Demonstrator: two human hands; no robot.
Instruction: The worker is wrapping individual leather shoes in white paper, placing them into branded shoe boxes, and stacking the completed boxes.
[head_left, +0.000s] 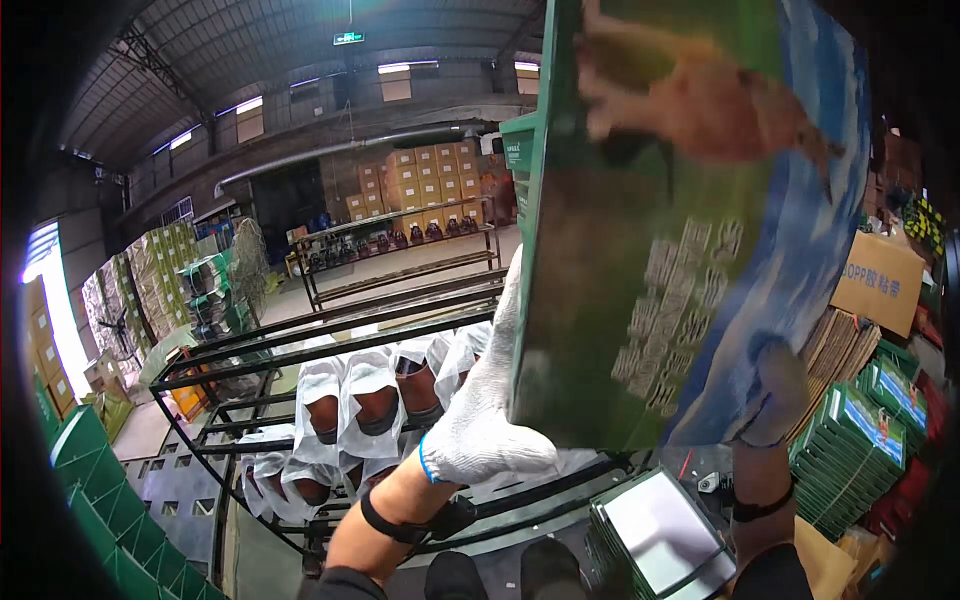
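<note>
A large green cardboard box point(640, 240) with a blue and white band and a picture on its face stands tilted close in front of me, blurred in part. My left hand point(490, 420), in a white knit glove with a blue cuff edge, grips its lower left side, thumb along the bottom. On the lower right edge lies my gloved right hand point(775, 395), smeared, with its fingers closed against the box. Left of the box, shoes point(375, 405) wrapped in white paper stand in rows on a black metal rack point(240, 370).
Below me is a stack of green box parts with a white inside point(665, 530). At right, flat green boxes point(850, 450) are piled beside a brown carton point(880, 280). Green boxes point(100, 480) line the left. Farther off stand another shoe rack point(400, 240) and stacked cartons point(430, 185).
</note>
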